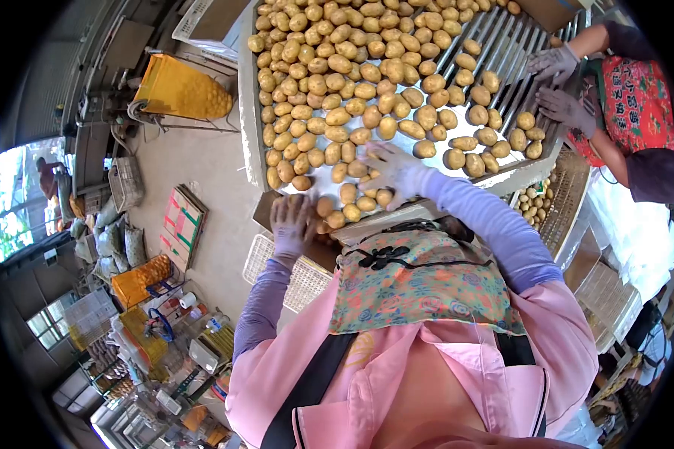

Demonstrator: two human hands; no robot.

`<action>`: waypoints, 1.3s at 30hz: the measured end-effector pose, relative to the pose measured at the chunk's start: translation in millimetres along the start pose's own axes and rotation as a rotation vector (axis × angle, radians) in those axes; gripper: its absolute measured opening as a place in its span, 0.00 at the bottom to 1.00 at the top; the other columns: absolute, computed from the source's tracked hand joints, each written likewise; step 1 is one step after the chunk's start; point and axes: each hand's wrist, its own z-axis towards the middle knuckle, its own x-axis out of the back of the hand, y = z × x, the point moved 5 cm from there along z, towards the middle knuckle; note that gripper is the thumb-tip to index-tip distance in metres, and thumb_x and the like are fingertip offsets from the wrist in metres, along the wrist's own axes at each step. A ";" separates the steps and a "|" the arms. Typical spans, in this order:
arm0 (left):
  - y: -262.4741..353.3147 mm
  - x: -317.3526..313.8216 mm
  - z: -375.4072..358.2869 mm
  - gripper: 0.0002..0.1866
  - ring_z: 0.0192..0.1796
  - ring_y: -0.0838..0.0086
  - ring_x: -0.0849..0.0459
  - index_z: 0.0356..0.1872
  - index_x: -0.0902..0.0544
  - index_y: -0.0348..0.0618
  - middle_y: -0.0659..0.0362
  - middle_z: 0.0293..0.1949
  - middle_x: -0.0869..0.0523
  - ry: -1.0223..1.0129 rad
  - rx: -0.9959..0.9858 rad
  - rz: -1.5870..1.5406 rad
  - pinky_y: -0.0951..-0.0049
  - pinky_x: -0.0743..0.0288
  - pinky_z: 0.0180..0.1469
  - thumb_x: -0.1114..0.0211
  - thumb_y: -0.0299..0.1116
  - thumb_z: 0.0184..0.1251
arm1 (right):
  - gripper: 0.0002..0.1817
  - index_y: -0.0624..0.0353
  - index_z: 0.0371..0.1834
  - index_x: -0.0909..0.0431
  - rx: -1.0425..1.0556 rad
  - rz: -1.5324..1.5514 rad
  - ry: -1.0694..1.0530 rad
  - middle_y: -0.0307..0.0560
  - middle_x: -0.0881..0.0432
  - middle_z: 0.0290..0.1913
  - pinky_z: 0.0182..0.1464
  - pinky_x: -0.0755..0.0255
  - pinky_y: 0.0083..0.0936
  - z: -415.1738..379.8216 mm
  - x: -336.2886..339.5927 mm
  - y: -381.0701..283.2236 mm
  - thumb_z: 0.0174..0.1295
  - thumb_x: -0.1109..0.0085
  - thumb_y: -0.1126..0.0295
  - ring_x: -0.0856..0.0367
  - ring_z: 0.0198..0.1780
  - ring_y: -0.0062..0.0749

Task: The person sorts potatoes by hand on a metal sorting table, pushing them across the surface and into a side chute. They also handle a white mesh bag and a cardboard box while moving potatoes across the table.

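Observation:
Many yellow-brown potatoes lie on the white sorting table. My right hand, in a thin pale glove, reaches over the table's near part with its fingers spread, beside and partly over several potatoes. My left hand, also gloved, is at the near left edge with its fingers stretched out next to a few potatoes. Neither hand is wrapped round a potato. Below the left hand, a cardboard box shows under the table's edge, partly hidden by my arm and apron.
At right, a co-worker's gloved hands rest by the metal rollers. A white plastic basket stands below left; a brown crate and small potatoes are at right. A yellow sack of potatoes hangs at far left.

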 end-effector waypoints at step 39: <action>11.8 -24.7 9.5 0.35 0.83 0.39 0.43 0.82 0.32 0.62 0.44 0.82 0.36 -0.166 0.152 -0.025 0.39 0.63 0.84 0.40 0.55 0.76 | 0.46 0.25 0.84 0.39 -0.362 -0.180 0.120 0.50 0.46 0.87 0.85 0.62 0.62 -98.3 -12.6 52.1 0.63 0.41 0.29 0.57 0.87 0.66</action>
